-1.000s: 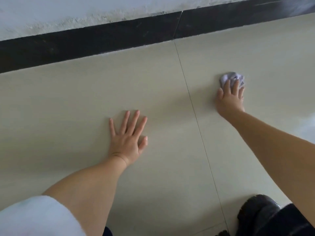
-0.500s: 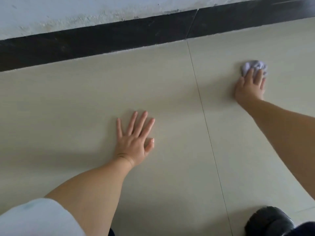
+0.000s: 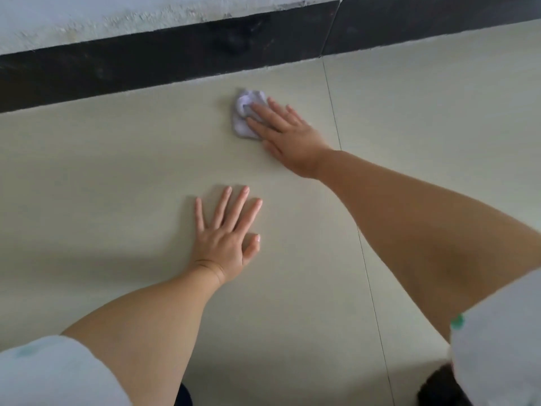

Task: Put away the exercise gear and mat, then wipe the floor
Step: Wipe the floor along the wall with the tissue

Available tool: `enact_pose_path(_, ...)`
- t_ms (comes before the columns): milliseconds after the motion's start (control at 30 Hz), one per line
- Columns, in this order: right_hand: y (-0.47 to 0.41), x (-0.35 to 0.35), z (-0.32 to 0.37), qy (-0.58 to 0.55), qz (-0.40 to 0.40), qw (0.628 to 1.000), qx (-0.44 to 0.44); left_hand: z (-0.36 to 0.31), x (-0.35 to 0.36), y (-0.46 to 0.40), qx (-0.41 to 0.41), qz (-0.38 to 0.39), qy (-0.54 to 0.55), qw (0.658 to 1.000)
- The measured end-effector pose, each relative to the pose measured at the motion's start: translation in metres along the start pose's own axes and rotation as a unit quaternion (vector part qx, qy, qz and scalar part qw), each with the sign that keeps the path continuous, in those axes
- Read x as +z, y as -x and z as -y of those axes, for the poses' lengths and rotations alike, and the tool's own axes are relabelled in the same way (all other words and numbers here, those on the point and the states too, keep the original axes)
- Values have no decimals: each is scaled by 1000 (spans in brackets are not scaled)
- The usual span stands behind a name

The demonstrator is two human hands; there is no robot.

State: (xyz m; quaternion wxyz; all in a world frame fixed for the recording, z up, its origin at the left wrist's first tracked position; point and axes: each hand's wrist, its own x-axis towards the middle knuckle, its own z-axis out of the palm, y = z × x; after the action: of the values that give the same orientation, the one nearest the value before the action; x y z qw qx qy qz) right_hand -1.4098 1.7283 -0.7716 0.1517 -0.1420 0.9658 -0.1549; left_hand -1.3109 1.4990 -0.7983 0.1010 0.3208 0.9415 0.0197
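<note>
Right hand has straight fingers pressing flat on the crumpled lilac cloth, near the black skirting; left hand spread flat on the floor, holding nothing.

Both forearms are bare from above the elbow down to the hands. The left hand has a faint crease line across its wrist and short, unpainted nails. The right hand wears no ring, watch or band that can be seen. Each upper arm ends in a short white sleeve: the left sleeve carries a faint greenish smudge, and the right sleeve has a small green mark at its hem. Just below the right sleeve shows a patch of dark clothing, too blurred to identify.
</note>
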Motion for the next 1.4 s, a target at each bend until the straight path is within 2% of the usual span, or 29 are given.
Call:
enact_pose_path(100,47,-17,-79,-16,-79,975,209,0,-1,-1,1,5,-1,1000)
enact_pose_path(133,68,-21,-110,-16,-96,953,288,-1,-1,-1,1,4,-2,1000)
enact_pose_path(200,106,-33,-150,-43,-81,889,448,-1,-1,-1,2,5,0,1000)
enact_pose_path(267,123,-32,-165,-65,-35,848,524,-1,-1,-1,2,8,0,1000)
enact_pose_path(300,123,-26,-161,-72,-31,844,531,0,-1,-1,3,11,1,1000)
enact_pose_path(367,111,-11,-131,-66,-54,857,509,0,0,-1,2,16,4,1000)
enact_pose_path(400,104,1,-107,-46,-64,877,474,0,0,-2,1,18,6,1000)
enact_pose_path(467,93,28,-45,-6,-65,934,351,0,1,-2,1,17,7,1000)
enact_pose_path(533,97,47,20,-8,-54,981,184,0,1,-1,0,12,2,1000)
enact_pose_path(567,104,55,34,-4,-45,994,100,-1,2,0,2,11,1,1000)
enact_pose_path(633,123,58,25,21,-29,999,23,-1,2,0,6,10,0,1000)
enact_pose_path(667,132,57,11,35,-40,998,37,0,2,-1,5,12,2,1000)
enact_pose_path(700,144,55,-5,39,-61,993,89,0,1,-1,3,16,4,1000)
enact_pose_path(733,159,50,-21,23,-83,980,179,0,0,-2,1,21,7,1000)
enact_pose_path(767,177,44,-37,-15,-93,951,295,0,-1,-2,-1,26,11,1000)
enact_pose_path(833,220,34,-58,-107,-99,850,506,0,-3,-3,-3,42,16,999)
enact_pose_path(867,237,31,-59,-145,-96,807,564,0,-5,-3,-4,54,15,998)
enact_pose_path(900,248,30,-53,-167,-88,785,590,0,-7,-3,-6,68,15,998)
enact_pose_path(933,253,33,-41,-176,-80,783,591,-2,-11,-4,-9,82,18,996)
enact_pose_path(967,255,37,-23,-177,-68,797,573,-5,-15,-4,-17,92,23,995)
enact_pose_path(1033,253,53,25,-164,-27,847,504,-17,-25,-7,-55,112,42,991)
enact_pose_path(1133,250,80,108,-119,43,932,339,-45,-41,-20,-101,127,58,985)
enact_pose_path(1200,254,95,141,-77,90,970,212,-64,-50,-27,-77,136,58,986)
enact_pose_path(1300,259,93,123,-20,127,985,118,-80,-61,-30,-29,157,53,986)
enact_pose_path(1367,269,81,87,8,155,980,122,-82,-62,-26,-23,170,51,984)
enact_pose_path(1400,279,76,65,6,132,979,158,-81,-61,-24,-20,177,47,983)
